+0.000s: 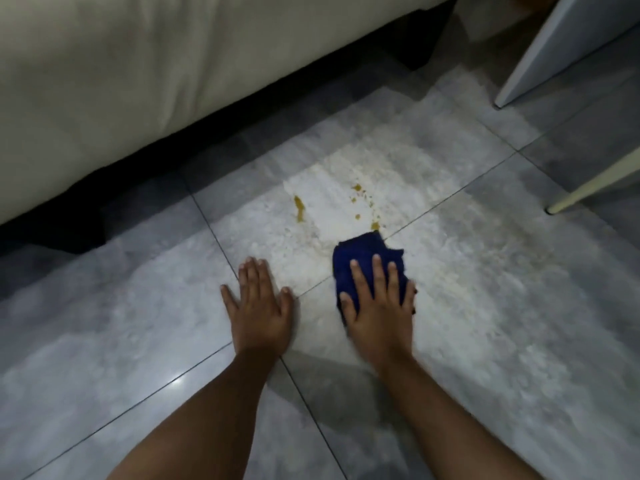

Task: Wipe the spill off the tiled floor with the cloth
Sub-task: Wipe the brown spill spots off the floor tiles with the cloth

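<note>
A yellow-brown spill (299, 204) lies in drops and smears on the grey tiled floor (485, 271), with more drops (360, 194) to its right. A dark blue cloth (363, 252) lies bunched on the floor just below the rightmost drops. My right hand (379, 310) presses flat on the cloth with straight, spread fingers. My left hand (258, 306) rests flat on the bare tile to the left of the cloth, fingers straight, holding nothing.
A cream sofa (138, 64) with a dark base runs along the upper left. A grey furniture leg (540, 64) stands at the upper right, and a cream leg (588, 188) slants in at the right edge.
</note>
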Demonstrator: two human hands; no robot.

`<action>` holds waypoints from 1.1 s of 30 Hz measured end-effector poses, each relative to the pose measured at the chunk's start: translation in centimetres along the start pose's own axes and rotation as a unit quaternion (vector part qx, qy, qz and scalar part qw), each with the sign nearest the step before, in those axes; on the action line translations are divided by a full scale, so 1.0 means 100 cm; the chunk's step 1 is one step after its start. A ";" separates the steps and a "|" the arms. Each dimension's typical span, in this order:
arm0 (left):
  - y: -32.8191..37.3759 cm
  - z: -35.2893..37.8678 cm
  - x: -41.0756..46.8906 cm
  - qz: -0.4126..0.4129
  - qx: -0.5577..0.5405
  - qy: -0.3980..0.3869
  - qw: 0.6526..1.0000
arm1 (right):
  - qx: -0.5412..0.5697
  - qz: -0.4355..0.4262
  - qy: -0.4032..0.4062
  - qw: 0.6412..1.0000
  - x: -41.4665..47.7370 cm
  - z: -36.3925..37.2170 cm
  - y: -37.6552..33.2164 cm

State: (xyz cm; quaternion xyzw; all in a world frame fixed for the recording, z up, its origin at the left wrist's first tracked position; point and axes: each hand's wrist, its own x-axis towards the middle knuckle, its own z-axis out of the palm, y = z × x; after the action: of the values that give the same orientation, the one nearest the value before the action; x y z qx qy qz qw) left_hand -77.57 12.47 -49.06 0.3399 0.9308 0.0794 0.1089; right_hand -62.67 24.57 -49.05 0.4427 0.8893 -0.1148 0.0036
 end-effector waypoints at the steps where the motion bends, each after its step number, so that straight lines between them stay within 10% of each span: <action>1: -0.001 0.000 -0.002 -0.006 -0.007 0.002 1.000 | -0.010 0.006 0.004 1.000 0.020 -0.004 0.009; 6: -0.006 -0.011 0.019 -0.003 0.001 0.015 1.000 | 0.050 0.187 0.021 0.981 0.037 -0.011 0.001; 15: -0.012 -0.011 0.005 0.006 0.006 -0.004 1.000 | -0.002 -0.037 -0.050 0.998 0.100 -0.013 -0.040; 21: -0.004 -0.008 0.028 0.007 0.009 0.011 1.000 | 0.029 0.162 -0.004 0.986 0.123 -0.024 -0.009; 28: -0.013 -0.007 0.007 -0.025 0.009 -0.012 1.000 | -0.018 -0.185 -0.091 0.978 0.107 -0.005 -0.097; 33: -0.007 -0.011 0.024 -0.007 -0.007 0.009 1.000 | -0.009 -0.099 -0.061 0.993 0.202 -0.027 -0.068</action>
State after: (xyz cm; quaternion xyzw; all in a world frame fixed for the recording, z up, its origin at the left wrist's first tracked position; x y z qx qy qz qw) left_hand -80.09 13.45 -48.46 0.3315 0.9336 0.0879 0.1037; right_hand -80.02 37.03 -47.24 0.3444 0.9280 -0.1330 0.0505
